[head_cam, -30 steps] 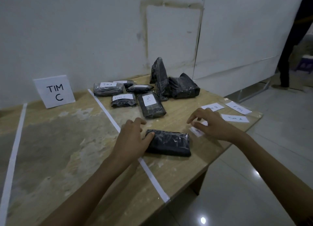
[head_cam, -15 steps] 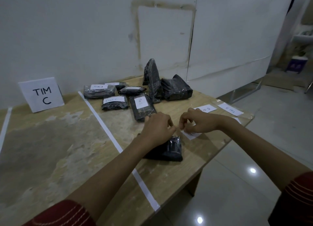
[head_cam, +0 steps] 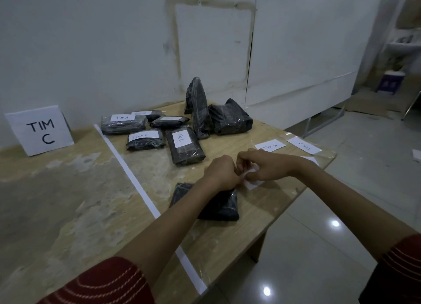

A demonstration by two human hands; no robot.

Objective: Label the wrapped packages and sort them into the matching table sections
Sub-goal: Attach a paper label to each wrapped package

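Note:
An unlabelled black wrapped package (head_cam: 224,206) lies near the table's front edge, partly under my left forearm. My left hand (head_cam: 219,172) and my right hand (head_cam: 264,167) meet just beyond it, fingers curled, both pinching a small white paper label (head_cam: 251,182) that lies on the table. Further back lie several labelled black packages: one marked TIM A (head_cam: 123,123), two marked TIM C (head_cam: 144,139) (head_cam: 184,146). An upright package (head_cam: 197,105) and a bulky one (head_cam: 230,117) carry no visible label.
A white TIM C sign (head_cam: 39,130) stands at the back left. A white tape line (head_cam: 127,169) splits the wooden table. Loose labels, TIM B (head_cam: 270,146) and another (head_cam: 304,146), lie near the right edge. Tiled floor lies right of the table.
My left hand left the package's side and moved right to meet my right hand at the label. Both hands now pinch the label together.

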